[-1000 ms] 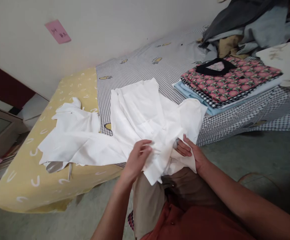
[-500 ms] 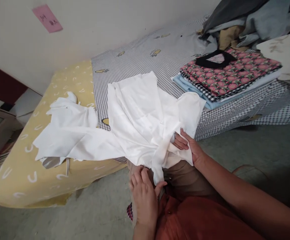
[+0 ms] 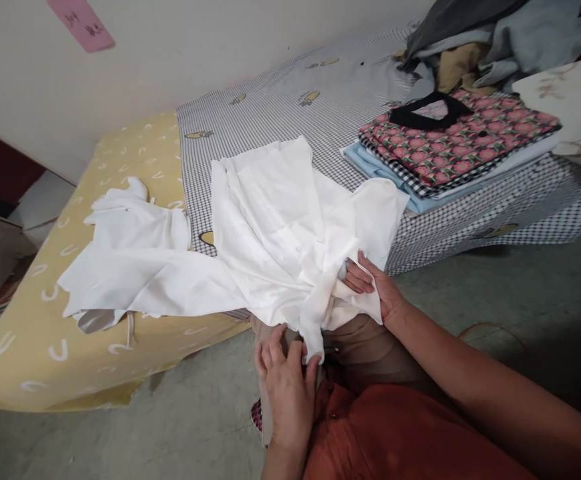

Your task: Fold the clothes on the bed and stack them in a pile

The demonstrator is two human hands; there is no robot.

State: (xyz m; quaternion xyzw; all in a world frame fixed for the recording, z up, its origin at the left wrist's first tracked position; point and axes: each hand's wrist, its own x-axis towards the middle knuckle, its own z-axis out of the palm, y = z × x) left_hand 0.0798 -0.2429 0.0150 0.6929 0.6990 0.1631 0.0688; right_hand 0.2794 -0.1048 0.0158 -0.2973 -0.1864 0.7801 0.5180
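A white shirt (image 3: 265, 220) lies spread and creased over the bed edge, its near part bunched across my lap. One sleeve-like length of it stretches left over the yellow cloth. My right hand (image 3: 377, 287) grips a folded edge of the shirt, with the fingers tucked into the fabric and the thumb on top. Close to my knees, my left hand (image 3: 285, 383) has thumb and index finger closed at the hanging tip of the shirt, the other fingers bent beside its lower edge.
A folded stack topped by a pink floral garment (image 3: 463, 140) sits on the checked bedsheet (image 3: 250, 113). Behind it is a heap of loose clothes (image 3: 515, 47). The yellow sheet (image 3: 25, 333) covers the bed's left end. A pink paper (image 3: 83, 23) is on the wall.
My left thumb has drawn in toward the index finger at the shirt's tip. My right hand keeps its grip. The whole view has shifted slightly.
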